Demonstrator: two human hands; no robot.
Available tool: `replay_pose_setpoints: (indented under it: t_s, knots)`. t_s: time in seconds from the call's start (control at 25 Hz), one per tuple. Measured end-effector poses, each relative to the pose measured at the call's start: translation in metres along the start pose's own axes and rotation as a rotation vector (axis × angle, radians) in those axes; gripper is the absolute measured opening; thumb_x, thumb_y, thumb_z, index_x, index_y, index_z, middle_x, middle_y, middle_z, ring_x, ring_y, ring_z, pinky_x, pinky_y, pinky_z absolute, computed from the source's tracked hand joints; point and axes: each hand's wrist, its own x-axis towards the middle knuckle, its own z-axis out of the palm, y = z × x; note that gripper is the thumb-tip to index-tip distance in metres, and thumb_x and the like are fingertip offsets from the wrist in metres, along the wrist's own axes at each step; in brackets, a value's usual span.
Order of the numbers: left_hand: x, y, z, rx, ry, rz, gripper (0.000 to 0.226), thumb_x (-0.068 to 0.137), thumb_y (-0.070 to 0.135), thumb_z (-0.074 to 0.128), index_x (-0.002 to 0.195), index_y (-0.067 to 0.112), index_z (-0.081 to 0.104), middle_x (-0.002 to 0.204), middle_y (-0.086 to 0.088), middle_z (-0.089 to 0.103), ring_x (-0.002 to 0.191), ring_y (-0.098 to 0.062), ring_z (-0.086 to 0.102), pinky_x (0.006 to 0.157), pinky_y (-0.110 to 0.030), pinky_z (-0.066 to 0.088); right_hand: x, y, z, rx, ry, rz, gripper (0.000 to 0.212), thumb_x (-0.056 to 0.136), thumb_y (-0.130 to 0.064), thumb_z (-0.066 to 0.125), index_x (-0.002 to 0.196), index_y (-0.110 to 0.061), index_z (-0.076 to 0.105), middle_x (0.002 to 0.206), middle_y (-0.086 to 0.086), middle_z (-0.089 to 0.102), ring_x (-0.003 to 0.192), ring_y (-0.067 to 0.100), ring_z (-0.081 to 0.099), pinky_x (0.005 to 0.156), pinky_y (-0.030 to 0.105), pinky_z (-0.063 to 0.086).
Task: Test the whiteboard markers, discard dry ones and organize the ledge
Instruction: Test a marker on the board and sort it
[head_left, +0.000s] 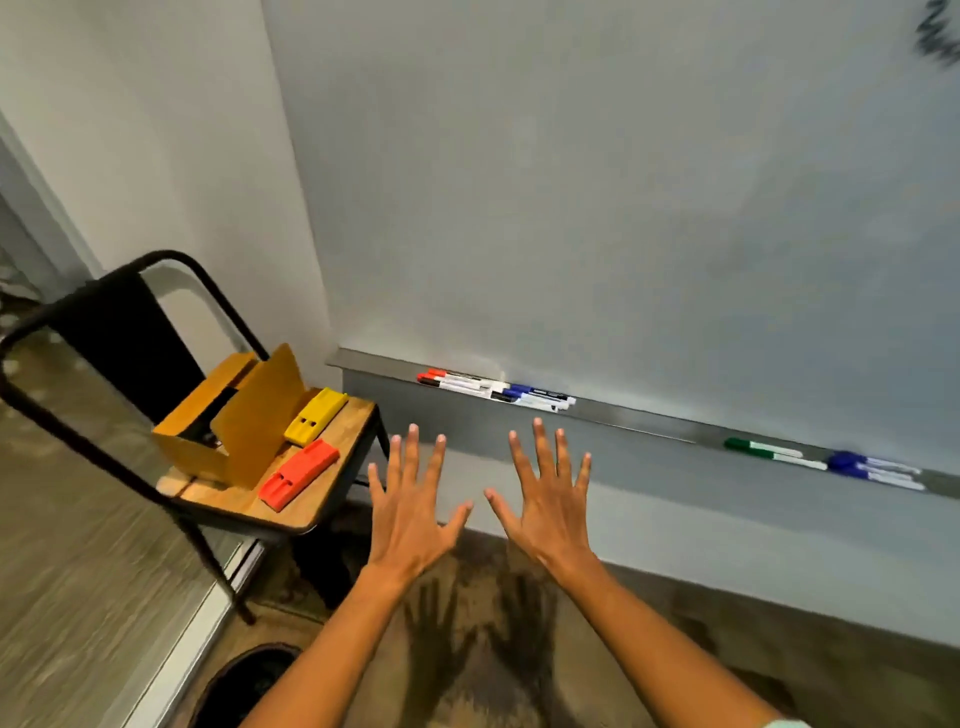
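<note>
A whiteboard (597, 197) fills the wall ahead, with a grey metal ledge (639, 421) along its bottom edge. On the ledge's left part lie red-capped and black-capped markers (457, 380) beside blue-capped markers (537, 396). Farther right rest green markers (769, 451) and blue markers (872, 467). My left hand (413, 512) and my right hand (548, 506) are held out side by side below the ledge, palms down, fingers spread, holding nothing and touching no marker.
A black metal chair (156, 374) with a wooden seat stands at the left. On it are an open yellow cardboard box (234, 415), a yellow eraser (316, 415) and a red eraser (298, 474). A dark round bin (249, 680) sits on the floor. Dark scribbles (935, 36) mark the board's top right.
</note>
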Motion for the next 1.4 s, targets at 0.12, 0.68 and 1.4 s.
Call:
replay_pose_setpoints:
  t_s: [0.12,0.68,1.4]
  knots:
    - [0.019,0.057,0.013,-0.009,-0.017,0.115,0.092,0.086,0.074,0.034,0.158,0.026,0.001,0.165,-0.009,-0.011,0.151,-0.031,-0.006,0.116,-0.065,0.01,-0.003,0.063,-0.014,-0.006,0.033,0.094,0.086,0.088,-0.077,0.029,0.156,-0.033,0.002,0.166,0.003,-0.009,0.152,0.032,-0.005,0.116,0.066,0.001]
    - [0.097,0.344,0.12,-0.028,-0.098,0.324,0.089,0.087,0.071,0.036,0.158,0.028,0.001,0.165,-0.006,-0.007,0.152,-0.029,-0.006,0.116,-0.066,0.01,0.001,0.387,-0.039,0.011,0.032,0.24,0.084,0.086,-0.079,0.015,0.156,-0.034,0.006,0.166,0.005,0.002,0.152,0.032,0.0,0.117,0.06,0.003]
    - [0.138,0.398,0.17,-0.042,-0.258,0.283,0.078,0.091,0.07,0.027,0.153,0.043,-0.011,0.165,-0.001,-0.009,0.151,-0.024,-0.011,0.119,-0.056,0.002,0.064,0.524,0.016,-0.008,-0.332,0.163,0.036,0.099,-0.026,0.054,0.134,-0.02,0.046,0.136,0.005,0.054,0.126,0.026,0.046,0.109,0.046,0.03]
